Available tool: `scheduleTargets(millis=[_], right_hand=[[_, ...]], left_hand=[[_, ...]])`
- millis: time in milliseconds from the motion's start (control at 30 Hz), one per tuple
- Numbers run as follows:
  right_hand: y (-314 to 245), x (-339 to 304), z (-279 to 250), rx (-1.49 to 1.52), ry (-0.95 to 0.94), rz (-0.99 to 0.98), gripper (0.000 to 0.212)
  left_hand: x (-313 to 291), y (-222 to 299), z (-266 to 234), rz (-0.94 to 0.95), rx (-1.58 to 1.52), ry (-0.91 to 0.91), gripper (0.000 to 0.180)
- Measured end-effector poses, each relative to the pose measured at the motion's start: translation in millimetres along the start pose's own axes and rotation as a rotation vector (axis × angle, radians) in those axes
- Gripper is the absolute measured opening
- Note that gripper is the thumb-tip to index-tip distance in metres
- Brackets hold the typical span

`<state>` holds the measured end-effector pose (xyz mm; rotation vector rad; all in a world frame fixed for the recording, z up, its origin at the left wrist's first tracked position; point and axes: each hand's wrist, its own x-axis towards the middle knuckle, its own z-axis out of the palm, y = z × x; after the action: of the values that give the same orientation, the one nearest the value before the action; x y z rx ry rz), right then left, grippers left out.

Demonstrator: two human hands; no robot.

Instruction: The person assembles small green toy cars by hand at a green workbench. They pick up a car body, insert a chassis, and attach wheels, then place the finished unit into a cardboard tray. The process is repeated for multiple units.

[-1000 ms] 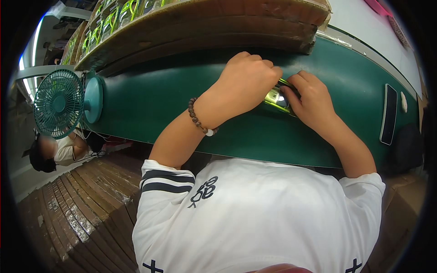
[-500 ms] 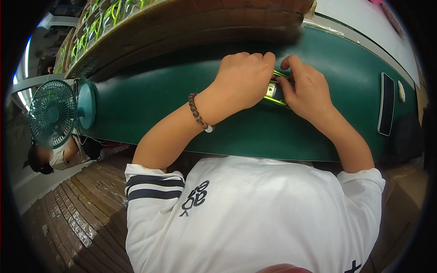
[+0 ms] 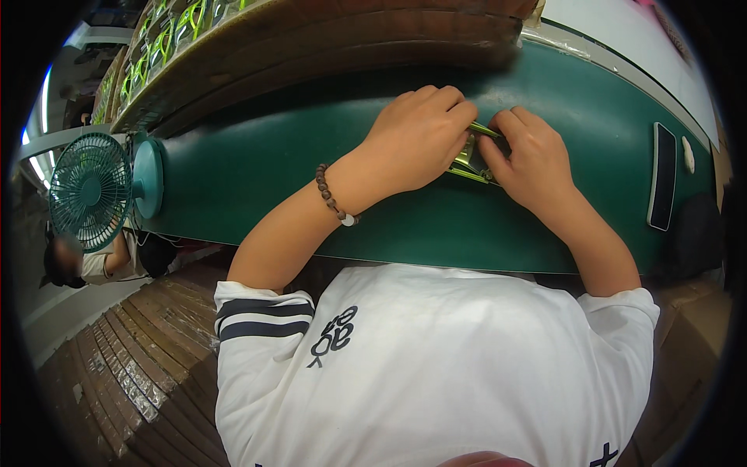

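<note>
Between my two hands, a little above the green tabletop (image 3: 373,226), is a pair of glasses (image 3: 470,173) with a shiny yellow-green frame. My left hand (image 3: 418,134) is closed on the glasses' left side, its knuckles upward and its fingertips mostly hidden. My right hand (image 3: 532,156) grips the other side with bent fingers and the thumb against the lens area. A dark lens and part of the frame show in the gap between the hands. The rest of the glasses is covered by my fingers.
A brown-edged tray (image 3: 257,58) with several green-framed glasses runs along the far left. A green fan (image 3: 92,193) stands at the table's left end. On the right lie a phone (image 3: 661,177) and a small white object (image 3: 689,155). Another person (image 3: 109,261) sits beyond the fan.
The glasses have turned slightly in my hands; the pale printed patch seen on the lens earlier now looks yellow-green. My right fingers have closed in toward the frame.
</note>
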<state>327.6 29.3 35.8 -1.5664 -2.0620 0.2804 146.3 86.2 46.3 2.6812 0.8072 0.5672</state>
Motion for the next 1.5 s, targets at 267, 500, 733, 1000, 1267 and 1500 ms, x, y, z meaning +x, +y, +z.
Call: scheduleTargets(millis=[267, 500, 733, 1000, 1267, 1500], right_hand=[[2.9, -3.5, 4.7, -0.061, 0.0, -0.011, 0.02], [3.3, -4.8, 6.6, -0.055, 0.085, -0.143, 0.014], [4.4, -2.9, 7.9, -0.003, 0.098, -0.155, 0.029], [14.5, -1.5, 4.5, 0.266, -0.115, -0.076, 0.04], [20.9, 3.9, 0.6, 0.37, -0.208, -0.112, 0.049], [24.5, 2.2, 3.6, 0.489, -0.263, -0.134, 0.051]], left_hand=[[-3.6, 6.7, 2.9, -0.055, 0.088, 0.046, 0.024], [-6.5, 12.1, 7.0, -0.069, 0.234, 0.068, 0.042], [-3.6, 16.0, 9.0, -0.13, 0.211, 0.095, 0.058], [3.3, 10.6, -13.7, -0.208, -0.12, -0.182, 0.05], [0.2, -19.1, -24.6, -0.438, -0.982, -0.386, 0.048], [-1.1, -22.5, -11.9, -0.428, -1.111, -0.402, 0.051]])
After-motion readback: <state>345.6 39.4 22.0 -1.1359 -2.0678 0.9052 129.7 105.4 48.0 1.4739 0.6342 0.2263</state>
